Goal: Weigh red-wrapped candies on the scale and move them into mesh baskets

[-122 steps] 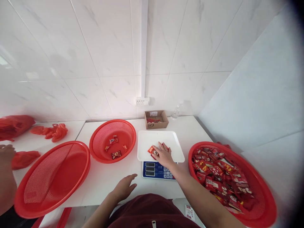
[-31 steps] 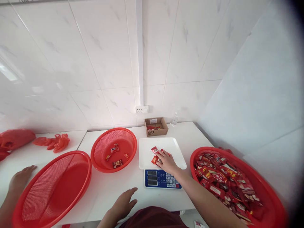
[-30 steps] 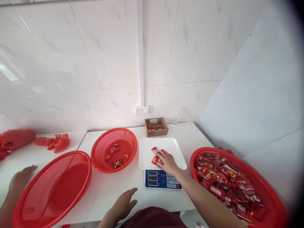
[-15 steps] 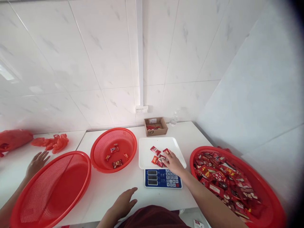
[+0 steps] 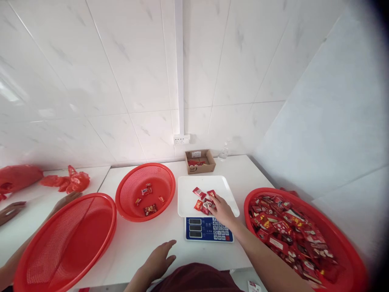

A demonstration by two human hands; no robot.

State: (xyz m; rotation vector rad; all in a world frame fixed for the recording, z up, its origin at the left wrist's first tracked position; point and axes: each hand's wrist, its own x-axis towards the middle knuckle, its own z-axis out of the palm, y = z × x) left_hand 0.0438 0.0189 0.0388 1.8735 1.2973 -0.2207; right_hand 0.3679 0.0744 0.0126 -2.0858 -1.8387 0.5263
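Got the right hand [image 5: 223, 211] palm-down over the right side of a white weighing tray [image 5: 220, 184], with fingers bent onto the little red packets [image 5: 206, 206], clustered at the fingertips and just left of them. Can't tell about a real pinch or only a light touch. Got the left hand [image 5: 158, 259] well left of that grip and nearer the body, by the edge of the white table [image 5: 130, 243], with thumb and fingers loosely spread. Can see the blue scale panel [image 5: 209, 229] just body-side of the grip. Also spotted a heaped red basket [image 5: 349, 263] to the right of the grip, a cardboard box [image 5: 200, 168] beyond it, and, off to its left, a round basket [image 5: 158, 192] with a few packets inside.
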